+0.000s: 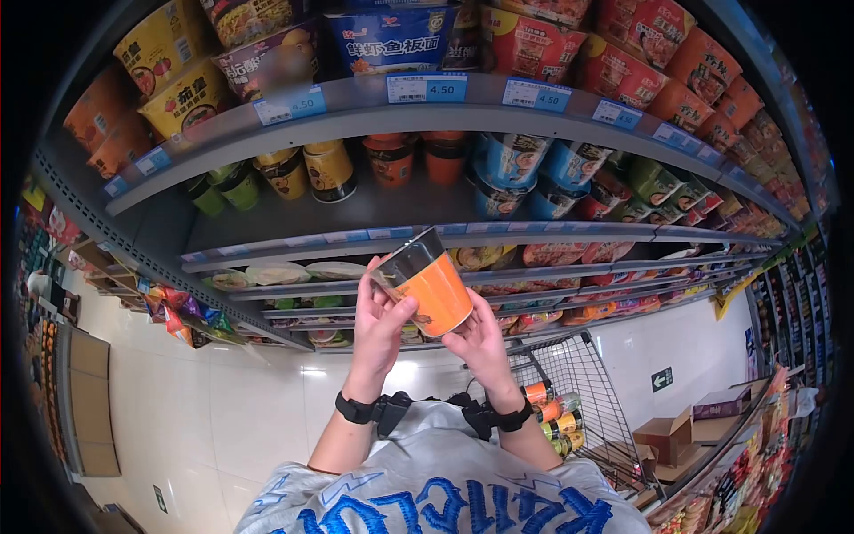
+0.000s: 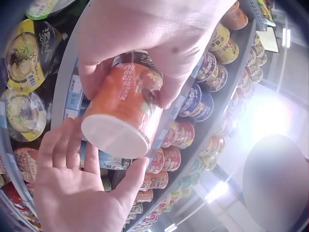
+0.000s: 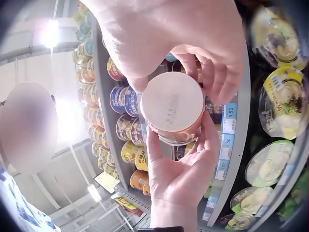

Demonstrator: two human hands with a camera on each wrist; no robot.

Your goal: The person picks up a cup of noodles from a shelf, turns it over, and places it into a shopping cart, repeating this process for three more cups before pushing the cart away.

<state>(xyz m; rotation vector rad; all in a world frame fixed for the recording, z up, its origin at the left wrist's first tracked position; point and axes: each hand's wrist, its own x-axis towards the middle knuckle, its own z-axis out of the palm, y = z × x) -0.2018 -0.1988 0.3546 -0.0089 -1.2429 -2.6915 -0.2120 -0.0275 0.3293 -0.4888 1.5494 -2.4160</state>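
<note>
An orange cup [image 1: 436,298] with a dark upper part is held tilted before the shelves, its base towards the person. The left hand [image 1: 378,325] grips its side, thumb across the near face. In the left wrist view, that hand [image 2: 149,29] wraps the orange cup [image 2: 118,101] from above. The right hand [image 1: 483,343] is at the base end; its fingers [image 2: 60,150] look spread and fairly straight beside the white base. In the right wrist view, the right hand's thumb [image 3: 138,84] lies by the rim of the cup's base [image 3: 171,104].
Shelves [image 1: 294,209] of cup and bowl noodles stand in front, with price tags on their edges. A wire cart [image 1: 592,383] with several cups [image 1: 565,423] is at the person's right, near cardboard boxes [image 1: 667,436]. Tiled floor [image 1: 205,409] shows at the left.
</note>
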